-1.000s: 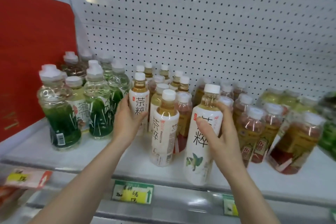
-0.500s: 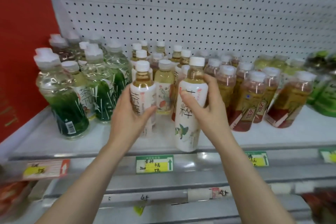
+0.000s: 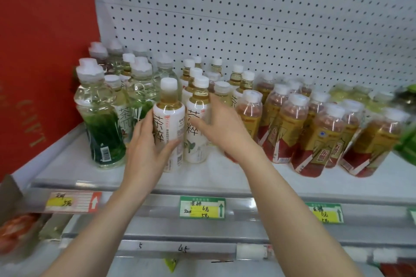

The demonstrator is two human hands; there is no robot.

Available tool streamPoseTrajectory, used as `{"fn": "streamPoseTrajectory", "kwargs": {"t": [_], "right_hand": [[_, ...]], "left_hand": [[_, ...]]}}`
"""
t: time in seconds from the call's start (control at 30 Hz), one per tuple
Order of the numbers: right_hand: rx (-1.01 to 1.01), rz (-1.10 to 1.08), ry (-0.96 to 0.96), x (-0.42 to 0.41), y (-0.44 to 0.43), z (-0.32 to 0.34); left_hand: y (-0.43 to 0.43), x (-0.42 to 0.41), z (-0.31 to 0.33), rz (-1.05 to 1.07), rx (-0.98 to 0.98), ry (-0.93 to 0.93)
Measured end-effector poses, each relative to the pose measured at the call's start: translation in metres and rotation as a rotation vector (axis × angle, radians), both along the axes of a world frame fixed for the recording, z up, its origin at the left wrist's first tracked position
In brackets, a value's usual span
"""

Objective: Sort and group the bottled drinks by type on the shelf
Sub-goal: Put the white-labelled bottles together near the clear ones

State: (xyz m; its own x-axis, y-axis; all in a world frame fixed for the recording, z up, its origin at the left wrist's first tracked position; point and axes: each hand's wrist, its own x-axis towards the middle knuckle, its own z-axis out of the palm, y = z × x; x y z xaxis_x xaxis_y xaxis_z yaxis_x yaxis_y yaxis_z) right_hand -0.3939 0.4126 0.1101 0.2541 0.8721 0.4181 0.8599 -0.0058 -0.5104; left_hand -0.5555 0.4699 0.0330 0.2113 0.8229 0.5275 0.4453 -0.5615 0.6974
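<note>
Two white-labelled tea bottles stand side by side at the front of the white shelf (image 3: 225,177). My left hand (image 3: 148,150) is wrapped around the left tea bottle (image 3: 169,119). My right hand (image 3: 225,132) grips the right tea bottle (image 3: 198,108) from its right side. More white-labelled tea bottles (image 3: 245,83) stand behind them. Green-labelled clear bottles (image 3: 99,119) are grouped at the left. Red-and-gold labelled bottles (image 3: 290,132) fill the right, several of them leaning.
A red panel (image 3: 40,63) closes the left end of the shelf. White pegboard (image 3: 270,18) forms the back wall. Price tags (image 3: 202,207) sit on the shelf's front rail. A green bottle (image 3: 407,141) shows at the far right edge.
Both hands have brought their two white-labelled bottles together, so they now stand touching. The right-hand bottle moved left and back. The camera has shifted.
</note>
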Motion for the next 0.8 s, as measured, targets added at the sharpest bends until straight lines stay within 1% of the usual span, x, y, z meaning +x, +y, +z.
{"fn": "streamPoseTrajectory", "kwargs": {"t": [0.07,0.13,0.2,0.27,0.3,0.37,0.43,0.67,0.73,0.8], "right_hand": [[-0.034,-0.057,-0.111,0.014,-0.005,0.024],[0.006,-0.205,-0.320,0.031,0.005,0.045],[-0.103,-0.322,-0.556,0.039,0.026,0.057],[-0.260,-0.336,-0.643,0.042,0.044,0.058],[-0.305,-0.326,-0.648,0.043,0.049,0.058],[-0.349,-0.286,-0.581,0.045,0.051,0.060],[-0.325,-0.217,-0.516,0.046,0.043,0.060],[-0.223,-0.050,-0.424,0.046,-0.013,0.048],[-0.186,-0.031,-0.412,0.046,-0.027,0.043],[-0.135,-0.019,-0.396,0.044,-0.038,0.036]], "left_hand": [[0.000,0.000,0.000,0.001,-0.018,-0.004],[-0.001,0.001,0.000,0.006,-0.035,-0.005],[-0.003,0.002,0.001,0.010,-0.042,-0.003],[-0.005,0.001,0.002,0.000,-0.043,0.003],[-0.005,0.000,0.002,-0.008,-0.044,0.013],[-0.006,-0.003,-0.001,-0.015,-0.046,0.048],[-0.005,-0.006,-0.003,-0.016,-0.048,0.066],[-0.002,-0.005,-0.003,0.018,-0.064,0.032],[-0.004,-0.003,-0.006,0.048,-0.058,-0.009],[-0.015,0.001,-0.009,0.082,0.063,-0.114]]}}
